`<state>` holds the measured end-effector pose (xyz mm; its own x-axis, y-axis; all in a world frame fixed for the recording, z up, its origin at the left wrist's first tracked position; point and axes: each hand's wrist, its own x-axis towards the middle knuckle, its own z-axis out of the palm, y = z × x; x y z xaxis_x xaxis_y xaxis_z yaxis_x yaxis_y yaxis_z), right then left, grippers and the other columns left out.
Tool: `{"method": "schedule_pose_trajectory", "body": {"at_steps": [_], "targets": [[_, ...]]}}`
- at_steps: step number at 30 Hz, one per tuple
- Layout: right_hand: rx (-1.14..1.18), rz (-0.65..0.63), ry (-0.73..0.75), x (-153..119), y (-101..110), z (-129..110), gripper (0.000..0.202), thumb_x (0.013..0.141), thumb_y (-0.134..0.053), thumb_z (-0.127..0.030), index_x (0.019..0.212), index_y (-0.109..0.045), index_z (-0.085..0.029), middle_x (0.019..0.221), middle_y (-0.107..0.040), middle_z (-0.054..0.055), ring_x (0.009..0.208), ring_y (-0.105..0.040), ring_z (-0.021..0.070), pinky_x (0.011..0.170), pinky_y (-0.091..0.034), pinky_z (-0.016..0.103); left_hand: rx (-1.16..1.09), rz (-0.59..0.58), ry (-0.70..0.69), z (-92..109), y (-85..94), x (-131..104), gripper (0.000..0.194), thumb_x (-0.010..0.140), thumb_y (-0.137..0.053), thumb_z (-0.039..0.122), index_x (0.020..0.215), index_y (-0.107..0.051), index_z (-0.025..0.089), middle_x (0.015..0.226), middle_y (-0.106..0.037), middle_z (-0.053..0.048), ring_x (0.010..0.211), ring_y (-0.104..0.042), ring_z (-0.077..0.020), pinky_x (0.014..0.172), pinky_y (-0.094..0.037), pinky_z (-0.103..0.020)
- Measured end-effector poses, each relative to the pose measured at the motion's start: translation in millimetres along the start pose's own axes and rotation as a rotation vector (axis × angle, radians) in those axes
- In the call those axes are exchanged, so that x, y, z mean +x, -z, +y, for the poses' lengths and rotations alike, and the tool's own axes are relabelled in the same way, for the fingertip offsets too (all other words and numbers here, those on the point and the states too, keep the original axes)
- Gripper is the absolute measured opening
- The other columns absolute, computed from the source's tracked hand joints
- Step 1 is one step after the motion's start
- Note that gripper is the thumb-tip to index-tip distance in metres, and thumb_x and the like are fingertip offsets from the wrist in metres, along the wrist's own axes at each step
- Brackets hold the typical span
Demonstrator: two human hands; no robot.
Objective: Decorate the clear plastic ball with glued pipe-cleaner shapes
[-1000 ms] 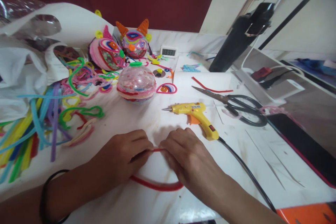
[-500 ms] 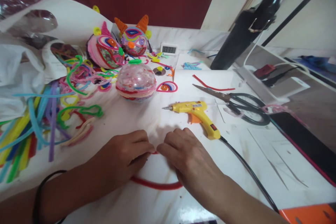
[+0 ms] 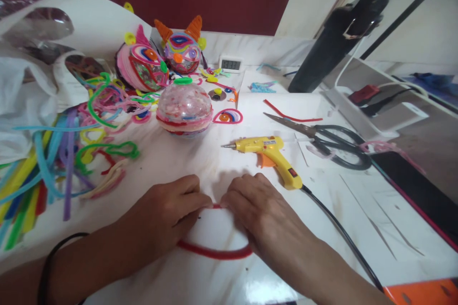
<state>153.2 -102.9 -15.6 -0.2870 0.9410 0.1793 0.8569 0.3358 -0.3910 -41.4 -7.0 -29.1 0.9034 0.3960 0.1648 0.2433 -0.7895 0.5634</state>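
Note:
A red pipe cleaner (image 3: 218,252) is bent into a loop low over the white table. My left hand (image 3: 179,209) is closed, pinching one part of it. Close by on the right, my right hand (image 3: 252,205) pinches it too, and a short red stretch shows between my fingertips. Both fingertips hide the rest of the grip. Beyond my hands stands a clear ball (image 3: 185,105) with pink and red strips round its middle and a green disc on top. A yellow glue gun (image 3: 266,147) lies just past my right hand.
Scissors (image 3: 322,138) and a red strip (image 3: 286,113) lie at the right, near a phone (image 3: 415,190). Loose coloured pipe cleaners (image 3: 46,162) heap at the left. Two decorated balls (image 3: 143,64) stand at the back by a small digital clock (image 3: 231,64). The glue gun's black cable (image 3: 336,228) runs toward the front right.
My right hand has shifted slightly right, away from the left. More of the red pipe cleaner shows between my fingertips.

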Motion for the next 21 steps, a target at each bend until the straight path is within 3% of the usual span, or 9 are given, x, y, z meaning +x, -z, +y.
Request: {"method": "schedule_pose_trajectory", "body": {"at_steps": [10, 21], "targets": [[-0.05, -0.025, -0.015, 0.8, -0.3, 1.4, 0.02, 0.084, -0.058, 0.003, 0.076, -0.058, -0.016, 0.083, -0.058, 0.005, 0.076, -0.05, 0.0192, 0.074, -0.037, 0.034, 0.011, -0.045, 0.039, -0.7, 1.5, 1.0, 0.028, 0.091, -0.039, 0.007, 0.091, -0.064, 0.019, 0.088, -0.058, -0.002, 0.076, -0.059, -0.0135, 0.067, -0.042, -0.025], [-0.13, 0.048, 0.068, 0.8, -6.5, -0.2, 0.022, 0.085, -0.05, 0.005, 0.077, -0.057, -0.015, 0.079, -0.055, 0.004, 0.073, -0.046, 0.019, 0.076, -0.035, 0.035, 0.028, -0.01, 0.001, -3.0, -1.9, -1.4, 0.031, 0.088, -0.038, 0.005, 0.092, -0.066, 0.019, 0.087, -0.059, -0.003, 0.073, -0.059, -0.0135, 0.064, -0.042, -0.025]]}}
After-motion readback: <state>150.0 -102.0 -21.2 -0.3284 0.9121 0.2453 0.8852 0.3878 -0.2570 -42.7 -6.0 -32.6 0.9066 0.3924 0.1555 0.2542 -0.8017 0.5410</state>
